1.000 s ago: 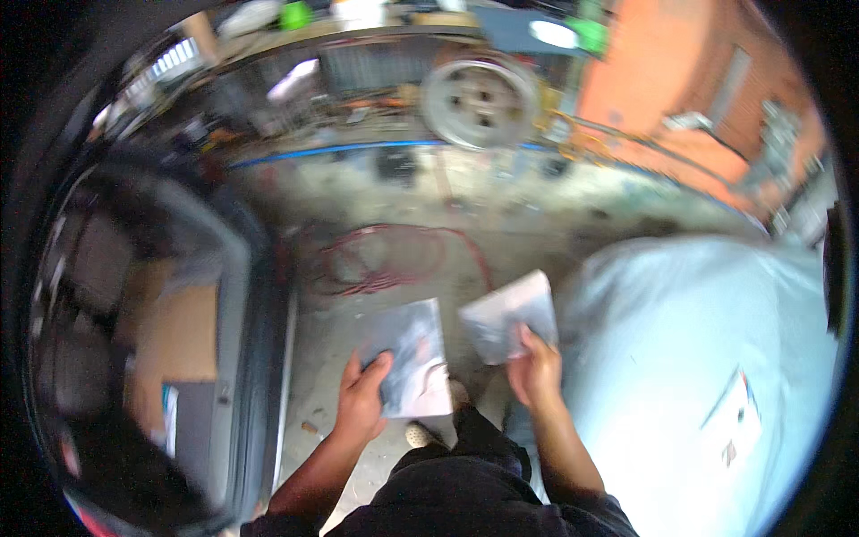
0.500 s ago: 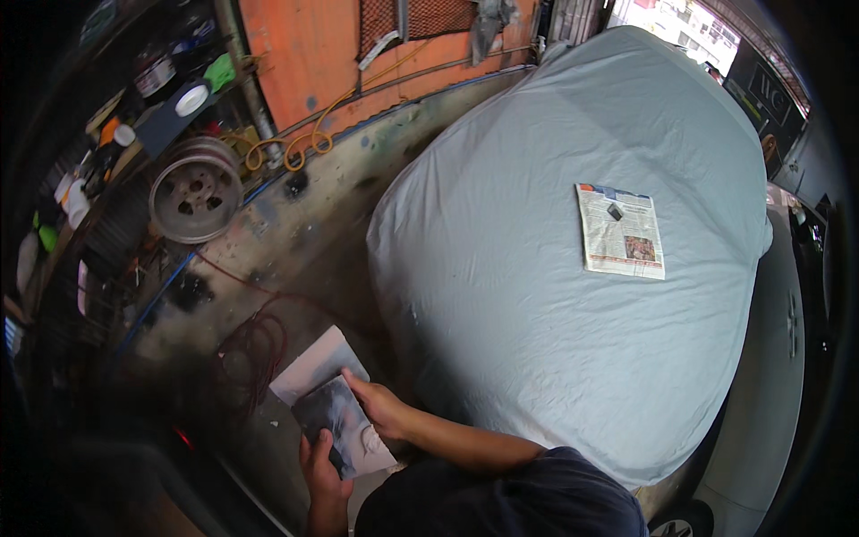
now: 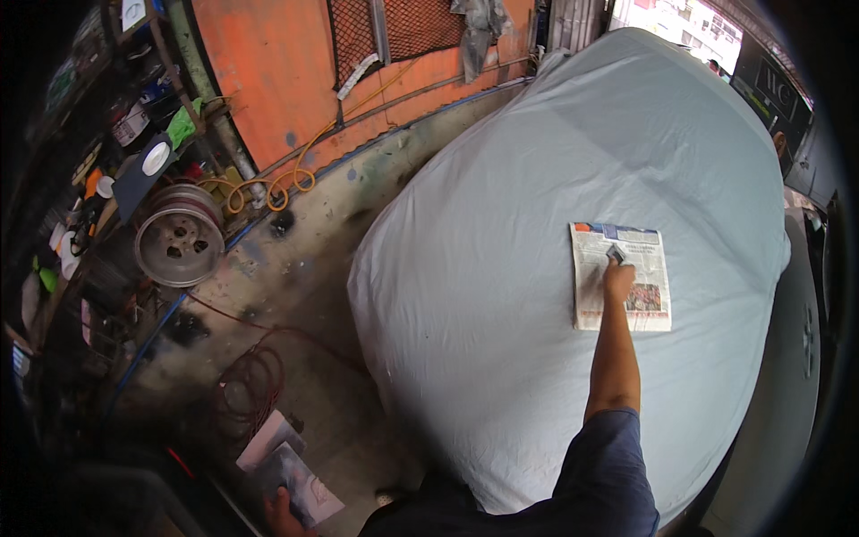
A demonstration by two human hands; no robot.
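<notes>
My left hand (image 3: pixel 281 515), low in the picture, grips a pair of stiff sheets (image 3: pixel 291 474). They overlap, with pale corners and a smoky dark grey area, and their exact kind is unclear. My right arm stretches out over a large grey cloth cover (image 3: pixel 501 295). Its hand (image 3: pixel 618 280) is above a newspaper (image 3: pixel 649 319) spread on the cover, fingers closed on a small dark rectangular block (image 3: pixel 616 253) near the paper's upper part. Whether the block is lifted off the paper cannot be seen.
A wheel rim (image 3: pixel 179 246) leans by a cluttered shelf at left. A red hose (image 3: pixel 255 385) lies coiled on the floor, and a yellow hose (image 3: pixel 300 179) hangs along the orange wall (image 3: pixel 268 80). A silver car (image 3: pixel 787 376) stands right of the covered bulk.
My right hand has let go of the sheets and reached up and right to the block on the newspaper. My left hand has moved lower and leftward with the sheets. The view has shifted.
</notes>
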